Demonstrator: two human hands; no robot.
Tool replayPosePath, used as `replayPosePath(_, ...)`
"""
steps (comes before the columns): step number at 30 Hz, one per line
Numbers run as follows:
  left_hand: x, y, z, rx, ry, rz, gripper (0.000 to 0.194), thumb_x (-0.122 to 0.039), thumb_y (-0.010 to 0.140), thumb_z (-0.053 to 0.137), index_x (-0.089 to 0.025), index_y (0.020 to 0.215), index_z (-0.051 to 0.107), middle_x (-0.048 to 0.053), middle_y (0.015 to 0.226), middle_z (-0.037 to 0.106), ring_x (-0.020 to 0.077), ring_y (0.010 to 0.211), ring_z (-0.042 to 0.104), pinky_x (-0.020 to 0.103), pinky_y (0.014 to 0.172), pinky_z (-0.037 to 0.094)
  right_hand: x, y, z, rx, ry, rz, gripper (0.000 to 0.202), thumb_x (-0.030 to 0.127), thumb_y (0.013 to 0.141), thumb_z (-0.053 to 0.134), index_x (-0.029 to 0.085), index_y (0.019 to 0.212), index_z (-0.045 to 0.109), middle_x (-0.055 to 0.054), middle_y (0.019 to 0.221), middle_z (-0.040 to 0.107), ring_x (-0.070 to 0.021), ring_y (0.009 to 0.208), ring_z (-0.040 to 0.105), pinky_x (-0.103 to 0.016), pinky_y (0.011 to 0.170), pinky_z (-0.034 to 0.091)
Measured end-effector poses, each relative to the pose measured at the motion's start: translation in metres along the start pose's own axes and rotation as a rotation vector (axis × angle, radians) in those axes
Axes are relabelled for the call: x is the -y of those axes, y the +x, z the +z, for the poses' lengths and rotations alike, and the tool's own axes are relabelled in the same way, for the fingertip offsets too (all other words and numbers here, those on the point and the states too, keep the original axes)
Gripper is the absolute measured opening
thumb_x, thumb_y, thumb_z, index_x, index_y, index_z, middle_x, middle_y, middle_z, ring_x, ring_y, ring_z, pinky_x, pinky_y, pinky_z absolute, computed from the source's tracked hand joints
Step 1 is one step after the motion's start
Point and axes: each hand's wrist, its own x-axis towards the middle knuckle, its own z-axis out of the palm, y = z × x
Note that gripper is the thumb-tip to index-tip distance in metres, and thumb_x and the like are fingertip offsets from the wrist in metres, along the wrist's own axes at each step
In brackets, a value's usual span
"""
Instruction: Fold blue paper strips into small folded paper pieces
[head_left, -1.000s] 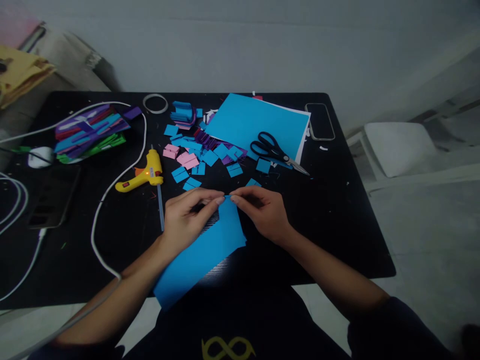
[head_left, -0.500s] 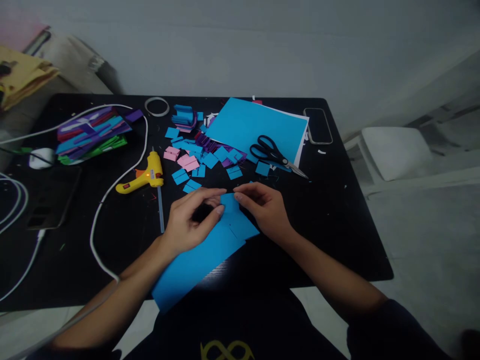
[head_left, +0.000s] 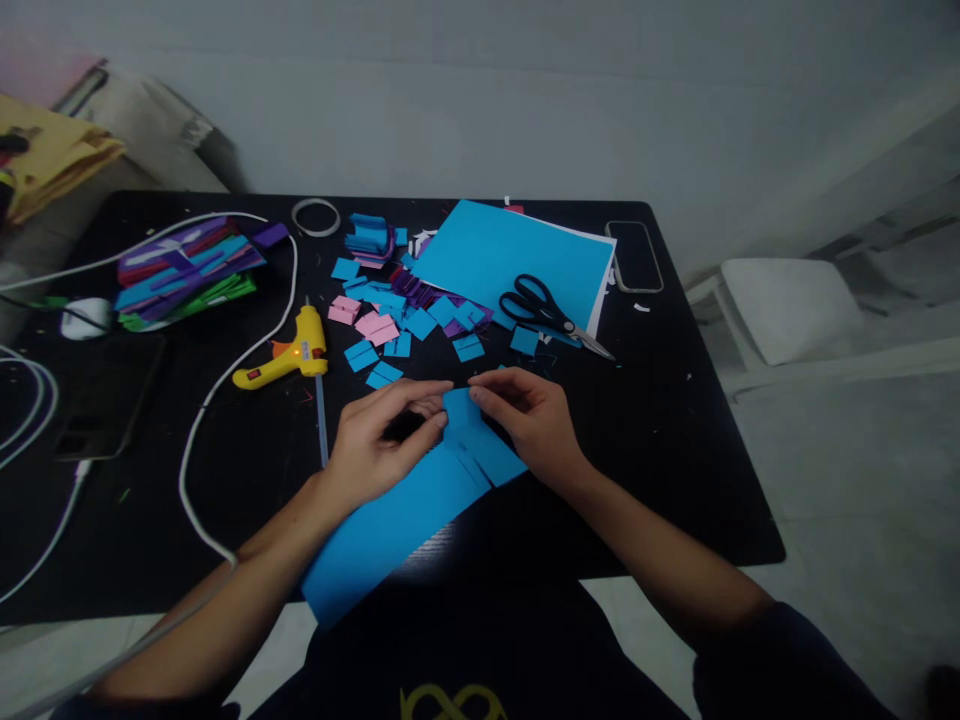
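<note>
A blue sheet of paper [head_left: 390, 540] slants across the table's front edge, with a cut or gap running into its right part. My left hand [head_left: 390, 435] pinches the paper's upper end between thumb and fingers. Facing it, my right hand [head_left: 529, 410] grips the same end, thumb toward me. Between my fingertips a narrow blue part stands up a little. Just beyond my hands lie small folded blue paper pieces [head_left: 386, 374] and pink ones [head_left: 377, 327].
Left of my hands lies a yellow glue gun [head_left: 300, 350] with its glue stick, near a white cable [head_left: 185, 470]. Black-handled scissors [head_left: 551, 312] rest partly on a large blue sheet [head_left: 517, 250]. A phone [head_left: 634, 257], tape roll [head_left: 316, 217] and bundled paper strips [head_left: 184, 270] lie farther back.
The gap in the blue paper looks longer and wider, and its right part has shifted slightly right. Both hands stay nearly in place, still pinching the upper end.
</note>
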Motion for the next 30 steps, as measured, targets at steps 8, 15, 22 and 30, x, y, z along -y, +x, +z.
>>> replayPosePath(8,-0.001,0.0005,0.0027,-0.092,-0.031,-0.073,0.019,-0.022,0.089,0.078,-0.019,0.106,0.071,0.003,0.091,0.078,0.0147,0.078,0.076,0.026,0.074,0.065,0.0007,-0.0003,-0.0007,0.039,-0.002,0.032,0.02,0.038,0.083,0.083,0.022,0.094,0.078,-0.003,0.093,0.08,-0.0168,0.082,0.075,-0.031,0.076,0.063)
replayPosePath(15,-0.0041,0.0031,0.0001,-0.084,0.042,-0.028,0.006,-0.017,0.091,0.073,-0.019,0.096,0.071,0.002,0.088,0.077,0.0132,0.076,0.072,0.025,0.071,0.061,-0.0015,-0.004,0.0028,0.072,0.041,-0.057,0.024,0.037,0.077,0.09,0.025,0.094,0.078,-0.003,0.097,0.079,-0.0186,0.09,0.076,-0.033,0.083,0.064)
replayPosePath(22,-0.002,0.0044,-0.0037,-0.039,0.108,0.051,0.008,-0.014,0.092,0.067,-0.02,0.098,0.068,0.006,0.097,0.076,0.0167,0.085,0.073,0.03,0.077,0.06,-0.0023,-0.0052,0.0013,0.132,-0.005,-0.135,0.01,0.029,0.083,0.084,0.026,0.092,0.08,-0.005,0.114,0.08,-0.0234,0.107,0.076,-0.04,0.096,0.063)
replayPosePath(30,-0.0018,0.0043,-0.0054,0.053,0.115,0.171,0.025,-0.014,0.091,0.071,-0.022,0.114,0.069,0.011,0.116,0.071,0.0229,0.106,0.071,0.038,0.089,0.061,0.0012,-0.005,-0.0015,0.12,-0.109,-0.209,0.014,0.022,0.086,0.077,0.028,0.096,0.083,-0.005,0.11,0.081,-0.0235,0.105,0.076,-0.039,0.094,0.062)
